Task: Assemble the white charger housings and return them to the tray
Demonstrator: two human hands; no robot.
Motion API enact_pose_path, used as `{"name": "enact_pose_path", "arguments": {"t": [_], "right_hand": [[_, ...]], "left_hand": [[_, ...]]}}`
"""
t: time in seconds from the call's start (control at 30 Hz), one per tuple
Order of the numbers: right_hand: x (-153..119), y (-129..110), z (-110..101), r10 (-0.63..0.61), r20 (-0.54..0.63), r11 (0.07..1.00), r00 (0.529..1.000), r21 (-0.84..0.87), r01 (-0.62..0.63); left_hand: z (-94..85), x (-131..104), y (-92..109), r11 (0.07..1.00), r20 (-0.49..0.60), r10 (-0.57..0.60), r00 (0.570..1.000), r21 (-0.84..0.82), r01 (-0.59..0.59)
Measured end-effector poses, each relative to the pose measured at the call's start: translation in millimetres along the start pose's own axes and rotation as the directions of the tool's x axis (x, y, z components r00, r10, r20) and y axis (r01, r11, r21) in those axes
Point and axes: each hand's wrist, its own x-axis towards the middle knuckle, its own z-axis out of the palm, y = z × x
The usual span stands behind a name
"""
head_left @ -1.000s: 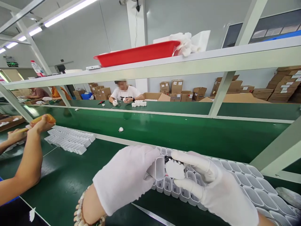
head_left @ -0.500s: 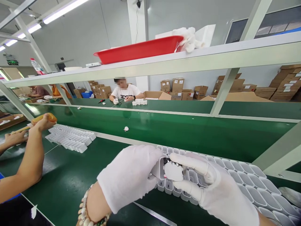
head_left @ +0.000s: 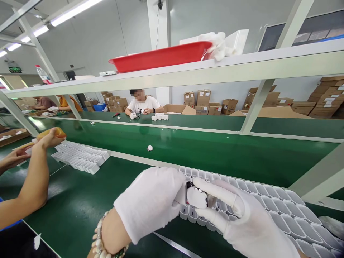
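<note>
White cotton gloves cover both my hands. My left hand [head_left: 152, 200] is closed around a small white plastic housing [head_left: 182, 195], its open end facing right. Between the thumb and fingers of my right hand [head_left: 242, 211] is a white rounded part with dark electronics [head_left: 197, 197], held at the mouth of that housing and partly inside it. Just behind and below my hands stand rows of open white housings [head_left: 290, 211], some hidden by my right hand. A metal strip [head_left: 176, 246] lies on the green bench below my left hand.
A small white part [head_left: 149, 148] lies on the green conveyor belt [head_left: 204, 150]. More white housings [head_left: 80, 157] stand left, beside a co-worker's arm [head_left: 37, 175] and a yellow-handled tool [head_left: 52, 133]. A shelf [head_left: 172, 77] with a red tray [head_left: 161, 55] crosses above. Another person [head_left: 143, 104] sits opposite.
The white rounded part has shifted slightly left and turned at the housing's mouth. On the belt, the small white part has moved a little to the right.
</note>
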Motion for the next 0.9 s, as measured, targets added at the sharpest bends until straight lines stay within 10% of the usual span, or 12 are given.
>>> {"name": "enact_pose_path", "arguments": {"t": [0.53,0.67,0.9], "right_hand": [[5.3,3.4,3.6,0.17,0.054,0.984,0.984,0.05,-0.173],[5.7,10.5,11.9,0.217,-0.089,0.971,0.972,0.12,-0.206],[2.0,19.7,20.9,-0.206,-0.22,0.978,0.954,-0.083,0.192]], "left_hand": [[6.4,3.9,-2.0,0.999,-0.001,0.021,1.0,0.034,-0.02],[6.3,3.9,-1.9,0.999,-0.04,0.01,0.999,-0.032,-0.011],[6.3,6.8,-3.6,0.992,-0.12,0.04,0.992,-0.115,-0.054]]}}
